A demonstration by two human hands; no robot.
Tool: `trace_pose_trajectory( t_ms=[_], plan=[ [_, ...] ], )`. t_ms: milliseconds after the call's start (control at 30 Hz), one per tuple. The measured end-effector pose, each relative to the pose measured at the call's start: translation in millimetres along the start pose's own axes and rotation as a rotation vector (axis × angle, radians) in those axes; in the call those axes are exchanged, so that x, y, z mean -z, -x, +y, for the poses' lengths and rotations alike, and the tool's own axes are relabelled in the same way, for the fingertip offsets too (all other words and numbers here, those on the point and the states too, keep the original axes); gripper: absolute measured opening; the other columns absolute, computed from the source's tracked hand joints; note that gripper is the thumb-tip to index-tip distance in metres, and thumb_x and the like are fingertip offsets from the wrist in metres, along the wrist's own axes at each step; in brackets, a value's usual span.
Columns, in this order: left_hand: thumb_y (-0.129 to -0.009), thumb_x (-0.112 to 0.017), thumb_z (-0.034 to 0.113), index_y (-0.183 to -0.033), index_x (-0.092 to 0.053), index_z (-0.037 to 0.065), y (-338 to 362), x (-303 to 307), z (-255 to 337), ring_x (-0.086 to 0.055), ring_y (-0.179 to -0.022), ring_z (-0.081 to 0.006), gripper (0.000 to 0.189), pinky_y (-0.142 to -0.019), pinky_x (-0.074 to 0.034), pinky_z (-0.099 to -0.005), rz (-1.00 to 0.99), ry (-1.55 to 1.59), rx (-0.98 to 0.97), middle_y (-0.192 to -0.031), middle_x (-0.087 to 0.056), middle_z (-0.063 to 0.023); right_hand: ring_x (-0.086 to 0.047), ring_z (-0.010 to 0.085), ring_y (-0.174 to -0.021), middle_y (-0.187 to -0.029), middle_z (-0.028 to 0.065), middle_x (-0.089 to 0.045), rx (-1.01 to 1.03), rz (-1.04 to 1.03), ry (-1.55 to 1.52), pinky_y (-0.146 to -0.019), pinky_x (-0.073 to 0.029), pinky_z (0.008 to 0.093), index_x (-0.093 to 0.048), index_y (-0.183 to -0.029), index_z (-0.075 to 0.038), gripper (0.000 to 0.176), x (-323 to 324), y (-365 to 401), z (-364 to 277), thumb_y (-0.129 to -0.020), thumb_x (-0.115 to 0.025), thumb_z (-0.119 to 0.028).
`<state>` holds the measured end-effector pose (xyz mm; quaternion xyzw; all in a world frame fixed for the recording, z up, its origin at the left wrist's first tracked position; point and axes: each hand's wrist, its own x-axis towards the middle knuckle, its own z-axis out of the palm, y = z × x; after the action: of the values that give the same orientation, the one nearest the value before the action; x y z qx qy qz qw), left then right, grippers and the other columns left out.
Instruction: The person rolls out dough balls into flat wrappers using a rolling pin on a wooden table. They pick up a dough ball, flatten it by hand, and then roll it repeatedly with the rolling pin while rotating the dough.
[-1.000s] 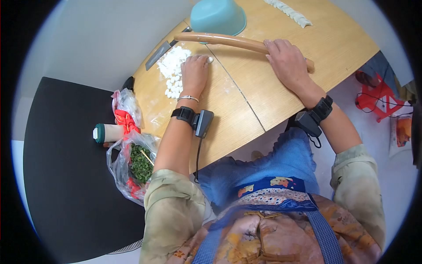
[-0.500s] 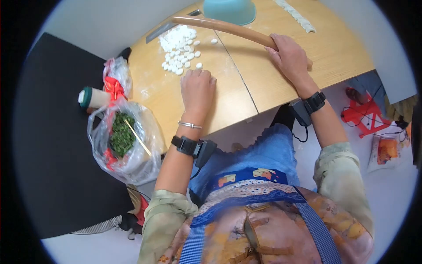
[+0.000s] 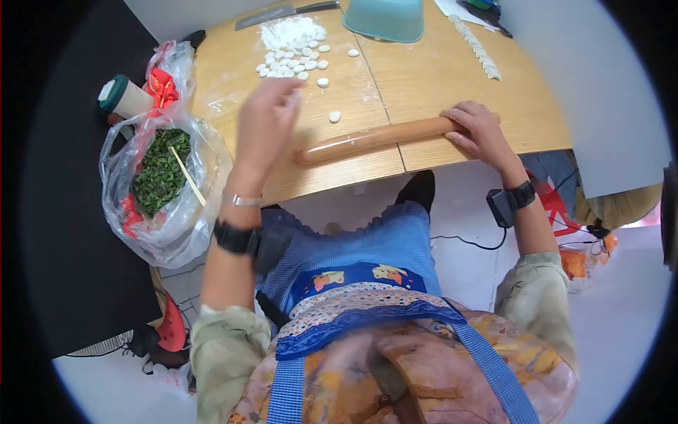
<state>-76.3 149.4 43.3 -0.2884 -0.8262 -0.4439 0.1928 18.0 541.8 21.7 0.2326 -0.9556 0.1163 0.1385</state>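
My right hand (image 3: 482, 133) is closed around the right end of a wooden rolling pin (image 3: 381, 138). The pin lies slanted near the table's front edge. My left hand (image 3: 267, 120) hovers over the left side of the table, its fingers curled but smeared by motion; whether it holds anything does not show. Just in front of it is a cluster of small white dough pieces (image 3: 288, 65) beside a heap of flour (image 3: 293, 32). A single flattened dough piece (image 3: 335, 116) sits apart between my left hand and the rolling pin.
At the left edge, a plastic bag (image 3: 212, 152) holds chopped greens (image 3: 166, 166) with chopsticks (image 3: 187, 177). A spool-like roll (image 3: 128, 97) lies behind it. Farther back are a cleaver (image 3: 265, 17), a turquoise basin (image 3: 385, 20) and a row of pleated dough pieces (image 3: 474, 48).
My right hand has brought the rolling pin down toward the front edge. My left hand has moved left, and a dough piece now shows where it was. The camera view has shifted.
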Motion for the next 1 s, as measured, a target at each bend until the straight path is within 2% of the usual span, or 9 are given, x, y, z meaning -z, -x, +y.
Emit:
trace_pose_trajectory(
  t_ms=[67,133,233,433,633,700,867,933,1000],
  plan=[
    [-0.091,-0.066,0.005,-0.107,-0.071,0.0,-8.6,-28.0,-12.0,-0.066,-0.084,-0.0322,0.018,-0.084,-0.053,-0.0388,-0.136,0.06,-0.014,-0.097,-0.069,-0.0163,-0.06,0.0357,-0.111,-0.114,0.0157,-0.065,-0.036,-0.014,-0.027,-0.096,-0.048,0.0452,-0.066,-0.121,-0.003,0.041,-1.1,-9.2,2.2,-0.084,-0.075,-0.018],
    [-0.092,-0.066,0.006,-0.107,-0.07,-0.002,-12.7,-50.3,-27.2,-0.064,-0.082,-0.0263,0.017,-0.074,-0.053,-0.0368,-0.43,-0.023,-0.199,-0.101,-0.065,-0.0109,-0.06,0.0356,-0.112,-0.115,0.0165,-0.065,0.018,0.041,-0.015,-0.099,-0.047,0.046,-0.065,-0.121,-0.003,0.042,-11.5,-19.8,-14.9,-0.083,-0.075,-0.019],
    [-0.088,-0.071,0.007,-0.098,-0.069,-0.002,-16.2,-51.9,-35.3,-0.063,-0.078,-0.0269,0.013,-0.071,-0.053,-0.0379,-0.471,-0.099,-0.192,-0.092,-0.062,-0.0137,-0.059,0.0341,-0.116,-0.121,0.0168,-0.063,0.083,0.104,-0.083,-0.107,-0.042,0.0483,-0.064,-0.125,-0.005,0.048,-37.4,-37.4,-68.1,-0.083,-0.076,-0.026],
    [-0.083,-0.078,0.011,-0.088,-0.065,-0.002,16.5,-34.0,-14.4,-0.06,-0.068,-0.0265,0.019,-0.066,-0.05,-0.038,-0.449,-0.006,0.086,-0.075,-0.062,-0.0151,-0.057,0.0329,-0.11,-0.113,0.0134,-0.061,0.151,0.102,-0.033,-0.097,-0.042,0.0462,-0.063,-0.117,-0.005,0.049,-63.6,-59.7,-128.3,-0.087,-0.071,-0.043],
    [-0.092,-0.068,0.015,-0.093,-0.068,-0.003,17.8,-25.0,-27.5,-0.065,-0.073,-0.0212,0.018,-0.069,-0.052,-0.0343,-0.478,0.095,0.143,-0.081,-0.07,-0.0149,-0.053,0.0314,-0.093,-0.097,0.0122,-0.055,0.091,0.102,0.016,-0.084,-0.04,0.0443,-0.06,-0.099,-0.006,0.045,-67.4,-68.7,-131.3,-0.091,-0.065,-0.05],
    [-0.091,-0.068,0.019,-0.094,-0.071,-0.001,16.3,-26.2,-32.6,-0.069,-0.082,-0.0351,0.021,-0.076,-0.054,-0.0422,-0.498,0.129,0.171,-0.086,-0.071,-0.0205,-0.053,0.0309,-0.091,-0.094,0.0119,-0.055,0.018,0.106,0.039,-0.08,-0.039,0.0434,-0.06,-0.096,-0.006,0.043,-70.7,-73.8,-134.3,-0.092,-0.064,-0.049],
    [-0.087,-0.071,0.013,-0.093,-0.071,0.0,12.5,-21.7,-40.4,-0.068,-0.079,-0.0308,0.015,-0.073,-0.054,-0.0394,-0.622,0.248,0.232,-0.081,-0.07,-0.0177,-0.057,0.032,-0.084,-0.084,0.0109,-0.058,-0.053,0.143,0.1,-0.074,-0.043,0.0459,-0.063,-0.088,-0.006,0.033,-80.4,-94.0,-136.4,-0.092,-0.064,-0.039],
    [-0.086,-0.071,0.009,-0.089,-0.068,-0.001,9.0,-23.7,-45.9,-0.067,-0.07,-0.0234,0.011,-0.065,-0.053,-0.0362,-0.613,0.253,0.091,-0.074,-0.067,-0.0137,-0.058,0.0325,-0.082,-0.081,0.0109,-0.059,-0.065,0.142,0.103,-0.071,-0.044,0.0468,-0.063,-0.085,-0.006,0.03,-83.2,-103.4,-133.7,-0.092,-0.063,-0.035],
    [-0.088,-0.069,0.007,-0.088,-0.066,-0.001,-3.6,-25.6,-53.3,-0.062,-0.065,-0.0164,0.009,-0.061,-0.05,-0.0316,-0.759,0.344,0.185,-0.071,-0.063,-0.0076,-0.061,0.0341,-0.081,-0.079,0.0125,-0.061,-0.064,0.164,0.109,-0.068,-0.047,0.0485,-0.062,-0.081,-0.006,0.024,-86.2,-105.8,-131.5,-0.092,-0.061,-0.027]
  ],
)
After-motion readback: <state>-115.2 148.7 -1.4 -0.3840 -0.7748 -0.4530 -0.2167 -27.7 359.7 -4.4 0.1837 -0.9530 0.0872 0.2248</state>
